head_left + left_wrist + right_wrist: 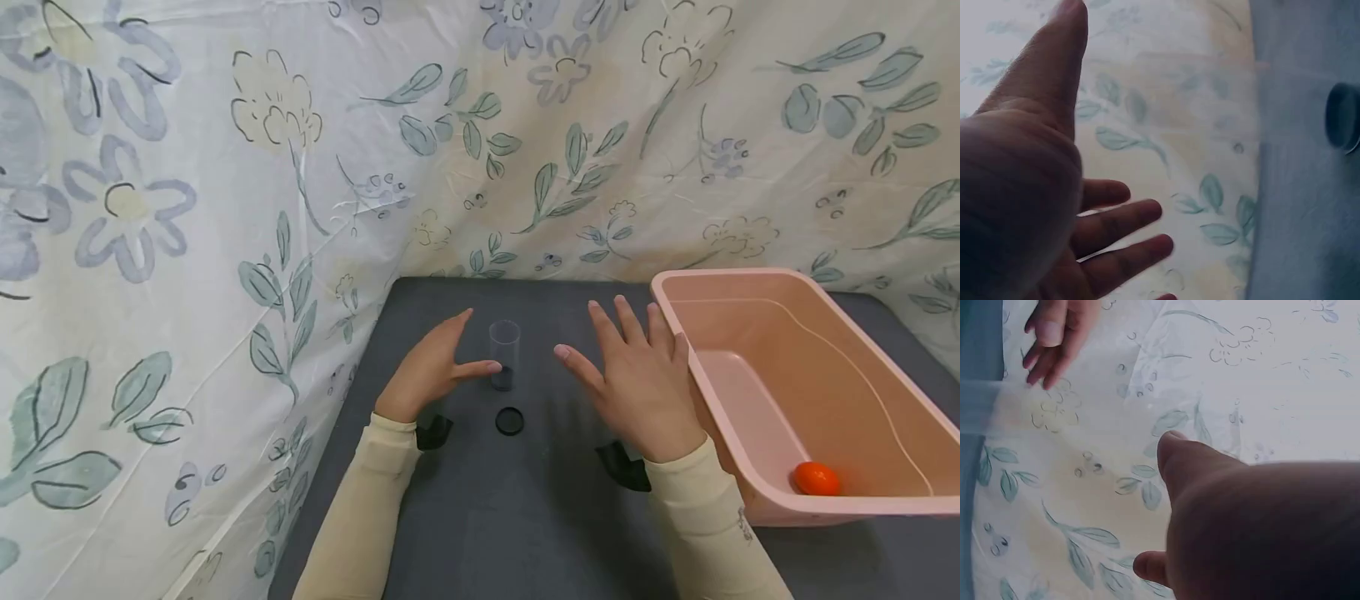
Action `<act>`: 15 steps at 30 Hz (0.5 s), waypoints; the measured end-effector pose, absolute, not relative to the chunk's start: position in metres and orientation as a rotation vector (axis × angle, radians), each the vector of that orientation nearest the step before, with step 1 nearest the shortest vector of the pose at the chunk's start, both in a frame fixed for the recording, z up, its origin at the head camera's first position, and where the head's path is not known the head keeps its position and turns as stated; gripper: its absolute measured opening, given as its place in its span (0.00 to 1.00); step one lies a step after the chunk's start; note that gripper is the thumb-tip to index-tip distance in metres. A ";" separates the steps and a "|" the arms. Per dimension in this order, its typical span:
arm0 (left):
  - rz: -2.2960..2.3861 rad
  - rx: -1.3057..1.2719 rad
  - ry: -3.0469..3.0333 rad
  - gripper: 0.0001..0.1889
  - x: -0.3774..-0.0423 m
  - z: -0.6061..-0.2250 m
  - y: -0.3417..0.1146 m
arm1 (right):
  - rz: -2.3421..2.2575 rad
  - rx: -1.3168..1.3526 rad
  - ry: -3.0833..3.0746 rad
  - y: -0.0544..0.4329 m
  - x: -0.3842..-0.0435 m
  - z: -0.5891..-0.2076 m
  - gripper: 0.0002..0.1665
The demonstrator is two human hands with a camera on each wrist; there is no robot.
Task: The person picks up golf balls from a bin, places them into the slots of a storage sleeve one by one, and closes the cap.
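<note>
A clear tube [505, 340] stands upright on the dark table, with a dark part at its bottom. In front of it lies a round black lid [510, 421]. My left hand [424, 368] is held just left of the tube, fingers straight and thumb stretched out; the thumb tip overlaps the tube's edge in the head view. To the right, further from the tube, my right hand [643, 390] is spread with its palm down. Neither hand holds anything. Faintly, the tube [1210, 94] also shows in the left wrist view, beyond the thumb.
A large pink bin [738, 417] stands on the table at the right, close beside my right hand. Inside it, near the front, lies an orange ball [816, 478]. A flowered cloth [465, 167] hangs behind the dark table [517, 533] and along its left side.
</note>
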State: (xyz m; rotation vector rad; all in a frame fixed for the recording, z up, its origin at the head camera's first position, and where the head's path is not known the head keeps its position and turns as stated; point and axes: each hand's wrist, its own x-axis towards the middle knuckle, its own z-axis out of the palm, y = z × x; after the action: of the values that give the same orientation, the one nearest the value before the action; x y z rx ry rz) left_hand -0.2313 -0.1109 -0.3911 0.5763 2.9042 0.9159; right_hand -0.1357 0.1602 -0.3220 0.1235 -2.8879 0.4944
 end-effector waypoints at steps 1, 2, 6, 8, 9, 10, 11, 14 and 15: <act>0.933 0.582 2.898 0.56 -0.232 -0.393 -0.109 | 0.488 0.120 -2.888 0.162 -0.134 -0.319 0.51; 0.951 0.586 2.888 0.54 -0.232 -0.395 -0.107 | 0.479 0.115 -2.890 0.164 -0.133 -0.317 0.51; 1.006 0.598 2.854 0.50 -0.233 -0.402 -0.099 | 0.413 0.087 -2.876 0.173 -0.127 -0.307 0.51; 1.005 0.605 2.855 0.48 -0.233 -0.406 -0.095 | 0.371 0.076 -2.858 0.178 -0.125 -0.303 0.51; 1.001 0.610 2.860 0.47 -0.234 -0.409 -0.093 | 0.349 0.074 -2.844 0.180 -0.123 -0.301 0.50; 1.001 0.614 2.863 0.46 -0.234 -0.411 -0.091 | 0.329 0.076 -2.822 0.183 -0.121 -0.300 0.49; 1.000 0.620 2.867 0.45 -0.234 -0.412 -0.089 | 0.306 0.087 -2.787 0.186 -0.119 -0.299 0.48; 1.030 0.633 2.874 0.42 -0.235 -0.418 -0.084 | 0.246 0.133 -2.672 0.194 -0.114 -0.295 0.44; 1.042 0.639 2.879 0.41 -0.235 -0.420 -0.083 | 0.228 0.138 -2.647 0.197 -0.113 -0.294 0.44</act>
State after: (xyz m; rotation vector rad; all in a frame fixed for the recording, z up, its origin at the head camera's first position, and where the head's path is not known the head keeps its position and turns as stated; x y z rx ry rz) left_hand -0.2355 -0.0827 -0.4199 0.6394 2.8786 1.0416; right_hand -0.1126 0.1975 -0.2940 0.1381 -2.6472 0.2280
